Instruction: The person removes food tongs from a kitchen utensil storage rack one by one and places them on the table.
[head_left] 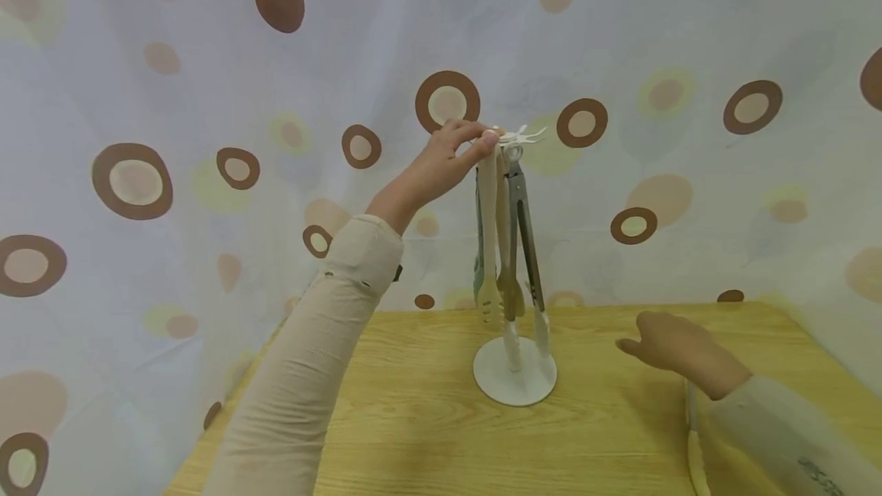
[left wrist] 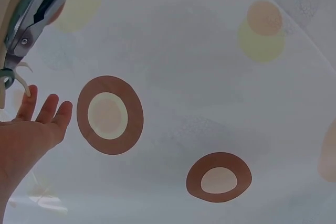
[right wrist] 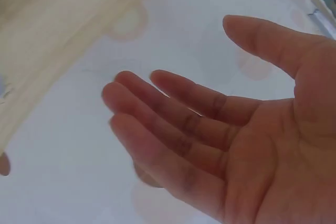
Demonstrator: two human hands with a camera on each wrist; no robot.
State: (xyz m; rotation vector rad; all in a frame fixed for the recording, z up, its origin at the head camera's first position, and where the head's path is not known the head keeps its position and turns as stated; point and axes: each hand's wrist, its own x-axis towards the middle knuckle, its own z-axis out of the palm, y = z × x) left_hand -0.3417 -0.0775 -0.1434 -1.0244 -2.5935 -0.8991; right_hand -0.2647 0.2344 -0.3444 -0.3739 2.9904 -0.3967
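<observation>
A white utensil stand [head_left: 513, 389] with a round base stands on the table, utensils hanging from its top hooks. My left hand [head_left: 451, 153] is up at the hooks, thumb and forefinger pinching the upper end of a cream slotted utensil [head_left: 489, 228]. Beside that utensil hang metal tongs [head_left: 527, 239] with pale tips. In the left wrist view, the other fingers of the left hand [left wrist: 39, 124] extend loosely near the tongs [left wrist: 23, 40]. My right hand [head_left: 678, 347] hovers over the right of the table, its palm bare in the right wrist view [right wrist: 252, 145].
A long, thin utensil [head_left: 696, 461], grey and cream, lies on the wooden table [head_left: 413, 419] below my right forearm. A pale curtain with brown and yellow circles [head_left: 482, 21] hangs behind the table and along its sides. More utensils [head_left: 479, 251] hang behind the slotted one.
</observation>
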